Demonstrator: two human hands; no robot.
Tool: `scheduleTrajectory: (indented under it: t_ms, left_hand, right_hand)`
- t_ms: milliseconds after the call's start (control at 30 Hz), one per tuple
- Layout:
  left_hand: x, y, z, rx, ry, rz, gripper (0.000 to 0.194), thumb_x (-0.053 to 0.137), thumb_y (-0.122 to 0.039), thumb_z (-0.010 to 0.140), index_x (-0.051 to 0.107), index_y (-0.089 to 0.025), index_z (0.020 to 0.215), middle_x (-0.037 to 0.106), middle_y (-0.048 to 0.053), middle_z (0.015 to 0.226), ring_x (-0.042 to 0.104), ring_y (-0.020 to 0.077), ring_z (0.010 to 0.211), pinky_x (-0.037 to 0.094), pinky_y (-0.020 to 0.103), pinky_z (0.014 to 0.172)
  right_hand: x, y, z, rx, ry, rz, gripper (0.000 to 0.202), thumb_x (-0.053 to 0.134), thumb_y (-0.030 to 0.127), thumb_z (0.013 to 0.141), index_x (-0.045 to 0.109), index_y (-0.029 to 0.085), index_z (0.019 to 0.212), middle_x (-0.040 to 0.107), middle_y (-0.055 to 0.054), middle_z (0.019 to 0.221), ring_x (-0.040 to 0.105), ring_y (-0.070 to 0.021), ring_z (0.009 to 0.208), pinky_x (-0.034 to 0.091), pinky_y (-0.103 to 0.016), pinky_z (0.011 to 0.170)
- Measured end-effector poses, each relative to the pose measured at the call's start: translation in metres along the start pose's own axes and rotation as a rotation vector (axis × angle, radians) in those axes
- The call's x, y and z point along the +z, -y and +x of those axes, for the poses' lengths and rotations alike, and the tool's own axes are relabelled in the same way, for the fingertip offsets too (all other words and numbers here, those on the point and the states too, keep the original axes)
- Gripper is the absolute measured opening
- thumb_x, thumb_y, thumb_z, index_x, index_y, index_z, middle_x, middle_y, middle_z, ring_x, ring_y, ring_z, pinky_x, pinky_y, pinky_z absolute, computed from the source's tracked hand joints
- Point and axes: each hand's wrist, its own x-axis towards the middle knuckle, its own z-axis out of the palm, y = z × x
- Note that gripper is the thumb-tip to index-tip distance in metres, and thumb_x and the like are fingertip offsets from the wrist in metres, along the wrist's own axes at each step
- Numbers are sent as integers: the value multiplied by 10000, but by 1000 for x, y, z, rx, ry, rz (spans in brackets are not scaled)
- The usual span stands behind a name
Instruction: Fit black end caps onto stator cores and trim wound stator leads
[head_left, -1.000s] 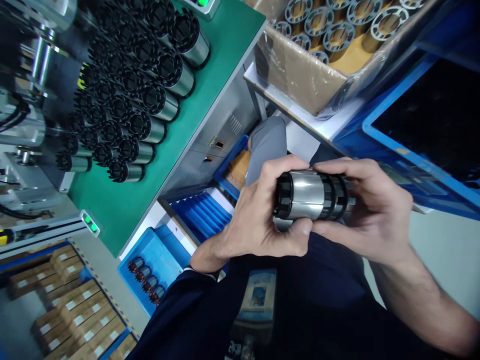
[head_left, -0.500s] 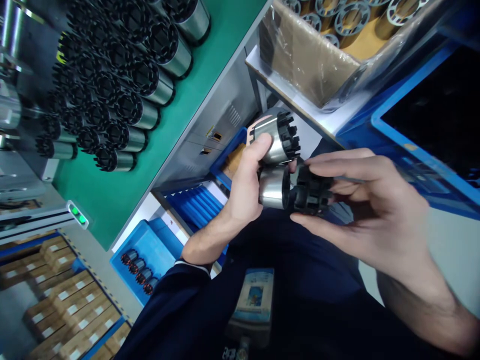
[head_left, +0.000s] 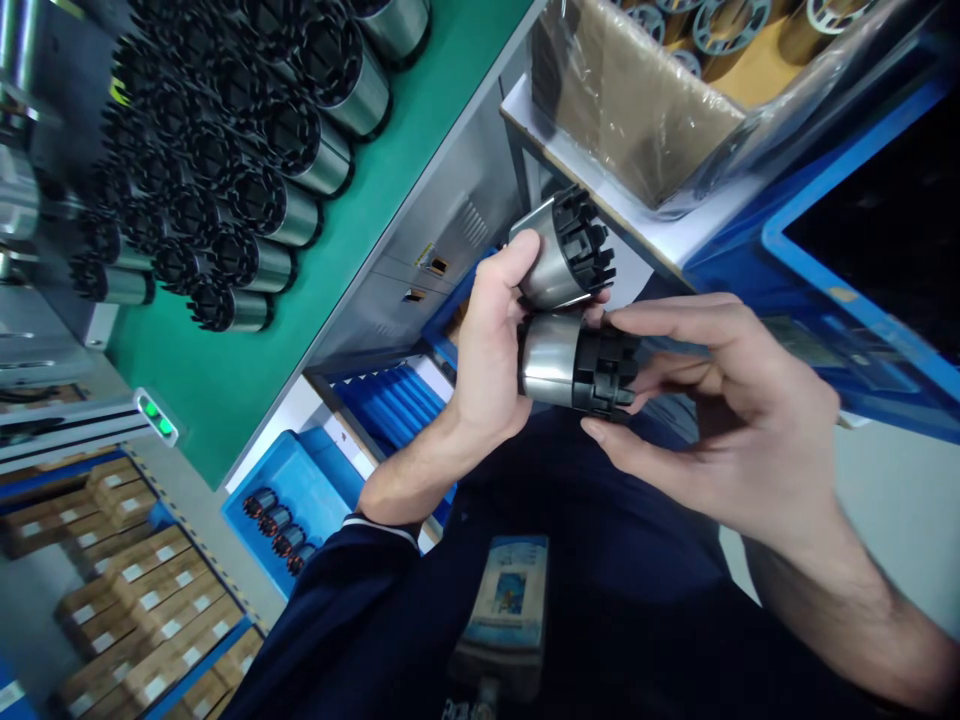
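My left hand (head_left: pixel 491 350) is wrapped round two metal cylinders, one above the other. The upper cylinder (head_left: pixel 546 262) carries a black toothed end piece (head_left: pixel 585 240) that points right. Against the right end of the lower cylinder (head_left: pixel 551 358) sits a black toothed cap (head_left: pixel 604 372). My right hand (head_left: pixel 739 410) has its thumb and fingers around that cap, with the fingertips at its upper and right sides and the thumb at its lower edge.
Many similar cylinders (head_left: pixel 259 205) stand on the green bench (head_left: pixel 360 230) at the upper left. A blue bin (head_left: pixel 315 490) with several wound parts is below it. A plastic-lined box (head_left: pixel 630 120) of metal rings is at the upper right.
The black cap has moved left and now meets the lower cylinder, where a gap showed before. My right hand has shifted slightly left with it. The upper cylinder has tilted a little.
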Motion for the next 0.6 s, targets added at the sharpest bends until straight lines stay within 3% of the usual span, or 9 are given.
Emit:
scheduleTrajectory:
  t_ms: [167,267,400,500,600]
  left_hand:
    - [0,3,-15,-256,418,-186,631,554,-848,1067,863,-343,1286,870,53,914,936,399,1201,797,451,797]
    - [0,13,-17,-345,622,-326,721,416,-781,1140,881,-241,1251,847,62,899,946,389,1166,759,423,751]
    - [1,24,-14,-373,695,-537,742,418,-764,1181,866,-176,1246,850,71,926,947,378,1129,717,384,710]
    - [1,24,-12,-450,699,-701,693,410,-639,1215,883,-141,1121,828,59,870,956,333,997,681,336,654]
    - [-2,18,-11,-678,912,-990,517,595,-527,1168,861,-137,957,782,16,763,948,282,874,614,232,602]
  right_hand:
    - [-3,2,-3,-6,15,18,791,1085,194,851,811,427,1555,745,-37,1567,788,-291,1367,767,-355,846]
    - [-5,1,-5,-13,13,69,766,1111,244,856,834,462,1535,737,-45,1581,737,-326,1475,793,-386,869]
    - [-5,0,-6,-6,-11,107,808,1106,208,823,844,461,1545,749,-58,1533,770,-329,1402,806,-370,820]
    - [-5,2,-5,25,-4,115,885,1085,137,781,831,435,1575,745,-57,1534,806,-262,1166,801,-339,816]
    - [-4,3,-5,48,-8,123,899,1060,87,762,836,414,1568,772,-55,1480,797,-225,1014,780,-323,763]
